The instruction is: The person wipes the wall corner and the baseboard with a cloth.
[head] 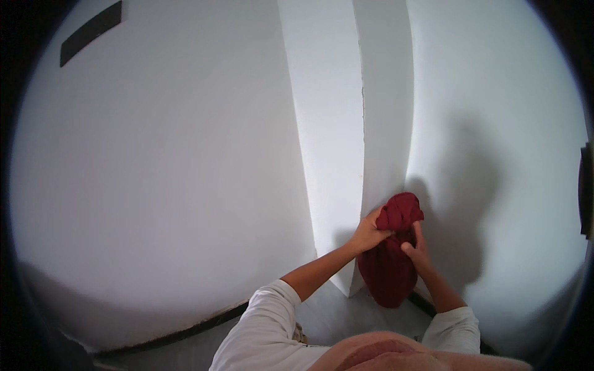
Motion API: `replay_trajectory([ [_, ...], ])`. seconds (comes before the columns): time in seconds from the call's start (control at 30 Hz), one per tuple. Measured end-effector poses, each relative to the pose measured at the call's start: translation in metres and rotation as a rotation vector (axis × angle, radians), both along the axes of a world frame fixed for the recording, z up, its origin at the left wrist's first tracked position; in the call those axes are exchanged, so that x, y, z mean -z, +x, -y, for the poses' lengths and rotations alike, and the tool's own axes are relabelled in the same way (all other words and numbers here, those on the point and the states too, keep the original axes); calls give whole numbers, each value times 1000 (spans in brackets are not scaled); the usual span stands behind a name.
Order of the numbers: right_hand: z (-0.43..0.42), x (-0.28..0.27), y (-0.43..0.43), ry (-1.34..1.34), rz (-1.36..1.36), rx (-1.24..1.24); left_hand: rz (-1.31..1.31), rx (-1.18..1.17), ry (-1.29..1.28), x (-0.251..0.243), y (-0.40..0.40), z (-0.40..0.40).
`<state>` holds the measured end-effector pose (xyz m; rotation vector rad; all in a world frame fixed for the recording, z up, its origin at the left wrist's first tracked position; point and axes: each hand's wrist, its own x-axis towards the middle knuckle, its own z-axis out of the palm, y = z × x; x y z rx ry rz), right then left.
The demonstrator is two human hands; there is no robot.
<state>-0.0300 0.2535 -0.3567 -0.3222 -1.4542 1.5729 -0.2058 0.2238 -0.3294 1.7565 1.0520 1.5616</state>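
Note:
A dark red cloth (389, 278) hangs in front of the wall corner, bunched at the top and falling in a long fold below. My left hand (371, 234) grips its bunched upper part from the left, with the fingers partly hidden by the fabric. On the right side, my right hand (419, 252) holds the cloth near the same height, its thumb towards me and its fingers reaching up along the edge. A small dark gap shows in the fabric between both hands.
A white pillar (325, 139) juts out between the left wall (162, 162) and the right wall (524, 116). Grey flooring (325, 308) lies below, with a dark baseboard (185, 331) at the left. One dark panel (93, 32) is high on the left wall; a dark object (587, 190) cuts the right rim.

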Motion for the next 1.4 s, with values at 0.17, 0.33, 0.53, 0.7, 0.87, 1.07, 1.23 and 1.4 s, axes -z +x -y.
replay_trajectory([
  [0.17,44,-47,-26,556,562,296,92,-12,22,3,-4,11],
  [0.33,26,-45,-28,595,511,479,227,445,-171,-23,0,29],
  [0.53,50,-114,-34,720,707,670,-175,192,200,-52,-16,44],
  [0.7,53,-229,-26,1238,823,1003,-34,-15,574,-65,-33,53],
  [0.87,95,-393,-66,1798,854,1371,176,-20,486,-55,-33,34],
  [1.07,108,-495,-162,1777,1397,1742,0,-117,612,-40,-27,14],
  [1.23,85,-519,-190,1694,1686,1390,-169,-81,677,-34,-41,7],
  [1.4,58,-431,-208,1494,1757,410,-129,-42,772,-42,-62,13],
])
